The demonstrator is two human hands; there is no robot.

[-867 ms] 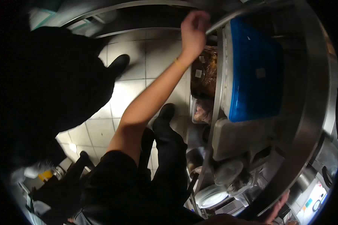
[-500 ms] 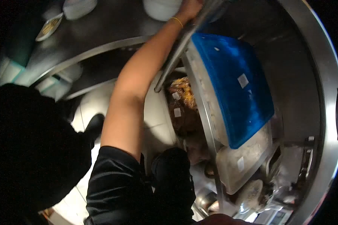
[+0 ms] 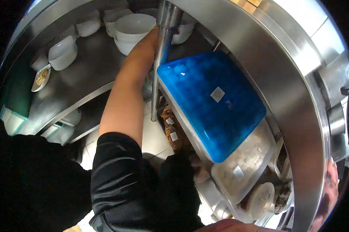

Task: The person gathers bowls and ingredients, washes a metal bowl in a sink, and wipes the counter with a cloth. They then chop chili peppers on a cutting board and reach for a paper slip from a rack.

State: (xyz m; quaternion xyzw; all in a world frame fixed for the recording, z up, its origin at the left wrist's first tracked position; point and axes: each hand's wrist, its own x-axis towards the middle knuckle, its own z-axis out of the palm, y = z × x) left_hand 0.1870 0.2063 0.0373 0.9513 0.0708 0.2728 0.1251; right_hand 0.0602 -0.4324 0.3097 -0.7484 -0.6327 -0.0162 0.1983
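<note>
Left hand (image 3: 155, 33) reaches to a stack of white bowls (image 3: 133, 28) on a steel tabletop (image 3: 85, 73); a steel post (image 3: 164, 42) hides the fingers, so the grip cannot be told.

More bowls (image 3: 62, 52) and a small dish of food (image 3: 40, 77) stand nearby on the same tabletop. Right of the post, a blue-lidded container (image 3: 211, 102) sits on a shelf above a labelled clear tub (image 3: 242, 170), a round lidded tub (image 3: 260, 200) and wrapped food (image 3: 171, 129). Tiled floor (image 3: 153, 133) shows below. The right hand (image 3: 329, 189) rests against a curved steel rim (image 3: 298, 116), its grip unclear.
</note>
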